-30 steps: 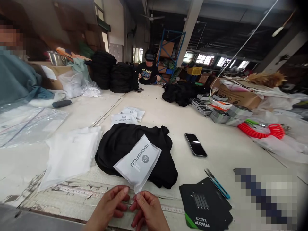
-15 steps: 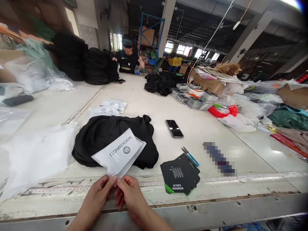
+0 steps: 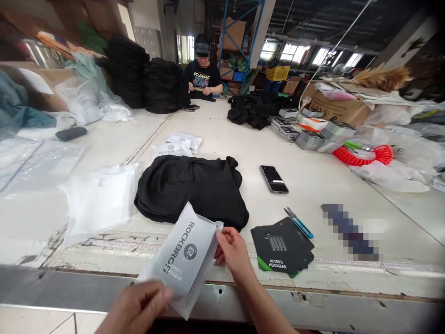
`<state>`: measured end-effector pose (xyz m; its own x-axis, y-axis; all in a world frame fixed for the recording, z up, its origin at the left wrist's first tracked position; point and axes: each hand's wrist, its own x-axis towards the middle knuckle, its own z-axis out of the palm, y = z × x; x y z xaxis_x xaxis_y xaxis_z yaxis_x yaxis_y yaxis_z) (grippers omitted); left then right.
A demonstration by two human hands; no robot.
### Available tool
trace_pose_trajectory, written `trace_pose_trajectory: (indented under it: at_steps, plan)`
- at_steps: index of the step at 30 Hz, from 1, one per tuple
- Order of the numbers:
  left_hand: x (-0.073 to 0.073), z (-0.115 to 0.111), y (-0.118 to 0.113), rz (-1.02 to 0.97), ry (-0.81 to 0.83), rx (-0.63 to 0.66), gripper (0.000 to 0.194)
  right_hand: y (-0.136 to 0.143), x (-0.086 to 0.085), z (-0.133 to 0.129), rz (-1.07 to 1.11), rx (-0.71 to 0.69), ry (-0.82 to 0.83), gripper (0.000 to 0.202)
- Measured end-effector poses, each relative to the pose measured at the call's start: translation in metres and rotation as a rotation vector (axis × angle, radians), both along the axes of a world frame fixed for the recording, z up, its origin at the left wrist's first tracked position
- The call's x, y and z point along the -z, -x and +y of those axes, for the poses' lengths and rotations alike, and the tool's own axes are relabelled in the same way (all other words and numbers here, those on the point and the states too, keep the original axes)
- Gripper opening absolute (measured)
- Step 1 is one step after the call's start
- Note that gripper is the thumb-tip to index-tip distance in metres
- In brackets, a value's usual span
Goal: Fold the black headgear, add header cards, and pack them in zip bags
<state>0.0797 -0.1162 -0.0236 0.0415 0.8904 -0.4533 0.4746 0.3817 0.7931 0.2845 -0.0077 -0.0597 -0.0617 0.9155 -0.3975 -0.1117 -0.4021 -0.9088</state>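
A frosted plastic bag (image 3: 179, 255) printed ROCKBROS lies slanted between my hands, over the table's front edge. Through its film shows a card lettered ACTOR'S HEADGEAR. My right hand (image 3: 232, 250) pinches the bag's upper right corner. At the lower left end my left hand (image 3: 141, 304), somewhat blurred, has thumb and fingers closed on the film. Just behind the bag is a pile of folded black fabric (image 3: 191, 185). To the right of my right hand are black cards (image 3: 278, 250), with blue-handled thread snips (image 3: 299, 223) resting at their upper edge.
A phone (image 3: 274, 179) lies beyond the cards. White bags (image 3: 100, 199) are stacked at left, and printed bags (image 3: 172, 149) lie behind the fabric. A red coiled hose (image 3: 363, 156) and small boxes (image 3: 309, 139) sit at right. Across the table is another person (image 3: 203, 76).
The bag has come nearer to me and turned steeper. My hands, earlier together at its lower end, have moved apart: the right up to the top corner, the left down and left.
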Motion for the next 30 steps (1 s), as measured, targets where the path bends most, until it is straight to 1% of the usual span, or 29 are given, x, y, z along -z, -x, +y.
trace_pose_trajectory:
  at_steps: [2, 3, 4, 6, 8, 11, 14, 18, 20, 22, 24, 26, 28, 30]
  plan:
    - [-0.011, 0.024, 0.011, 0.180, -0.161, -0.124, 0.042, -0.003, 0.001, -0.007, -0.037, -0.041, 0.005, 0.028]
    - [-0.012, 0.036, 0.014, 0.234, -0.205, -0.159, 0.046, -0.004, 0.001, -0.010, -0.047, -0.061, 0.011, 0.026]
    - [-0.012, 0.047, 0.016, 0.265, -0.226, -0.164, 0.055, -0.005, 0.001, -0.011, -0.050, -0.075, 0.019, 0.025]
    - [-0.006, 0.063, 0.014, 0.275, -0.221, -0.112, 0.069, -0.007, -0.001, -0.013, -0.033, -0.093, 0.037, 0.025]
    - [0.002, 0.070, 0.009, 0.251, -0.179, -0.058, 0.069, -0.008, -0.004, -0.012, 0.021, -0.116, 0.063, 0.027]
    - [0.009, 0.070, 0.003, 0.211, -0.114, -0.064, 0.064, -0.009, -0.009, -0.012, 0.138, -0.157, 0.108, 0.031]
    - [0.010, 0.066, 0.003, 0.193, -0.097, -0.072, 0.059, -0.008, -0.010, -0.016, 0.205, -0.161, 0.129, 0.026]
    - [0.012, 0.064, 0.005, 0.140, -0.070, -0.093, 0.056, -0.003, -0.006, -0.025, 0.134, -0.109, 0.074, 0.015]
    - [0.014, 0.062, 0.007, 0.084, -0.056, -0.124, 0.057, 0.000, -0.004, -0.029, 0.055, -0.086, 0.027, 0.020]
    - [0.018, 0.059, 0.009, 0.039, -0.050, -0.163, 0.060, 0.003, -0.004, -0.030, 0.011, -0.080, 0.008, 0.031]
    - [0.021, 0.055, 0.011, 0.008, -0.052, -0.193, 0.062, 0.006, -0.004, -0.030, 0.048, -0.100, 0.046, 0.040]
    - [0.024, 0.053, 0.012, -0.014, -0.055, -0.225, 0.065, 0.010, -0.004, -0.029, 0.093, -0.153, 0.104, 0.043]
    - [0.027, 0.052, 0.011, -0.020, -0.061, -0.252, 0.067, 0.015, -0.005, -0.029, 0.061, -0.199, 0.138, 0.039]
    - [0.028, 0.052, 0.010, -0.017, -0.066, -0.248, 0.070, 0.019, -0.007, -0.031, 0.004, -0.230, 0.084, 0.029]
